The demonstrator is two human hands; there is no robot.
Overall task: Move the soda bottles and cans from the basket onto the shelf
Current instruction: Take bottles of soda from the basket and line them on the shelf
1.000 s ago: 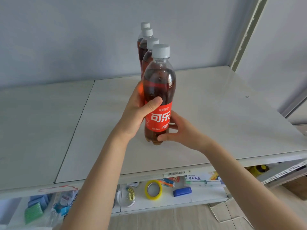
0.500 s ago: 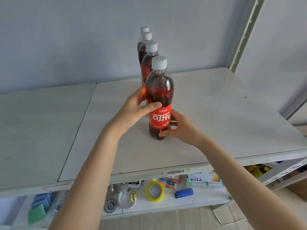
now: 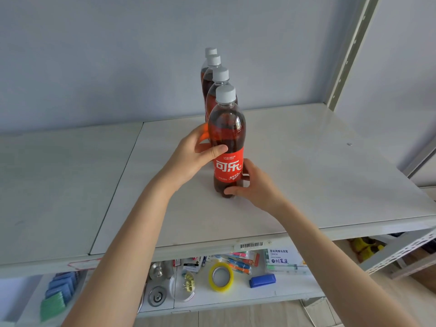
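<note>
A cola bottle [image 3: 227,128] with a white cap and red label stands upright on the pale shelf [image 3: 306,175], at the front of a row. Behind it, three more cola bottles [image 3: 220,79] line up toward the back wall. My left hand [image 3: 191,156] wraps the front bottle's left side at label height, thumb across the front. My right hand [image 3: 254,185] holds the bottle's lower right, fingertips at its base. The basket is out of view.
The shelf has a seam [image 3: 118,185] left of the bottles and a metal upright [image 3: 349,53] at the back right. A lower shelf holds a yellow tape roll [image 3: 221,276], a blue stapler [image 3: 262,280], pens, clips and coloured pads [image 3: 56,296].
The front bottle came down from the air and now stands on the shelf behind the row's end. Both hands stayed on it, moving slightly away from me.
</note>
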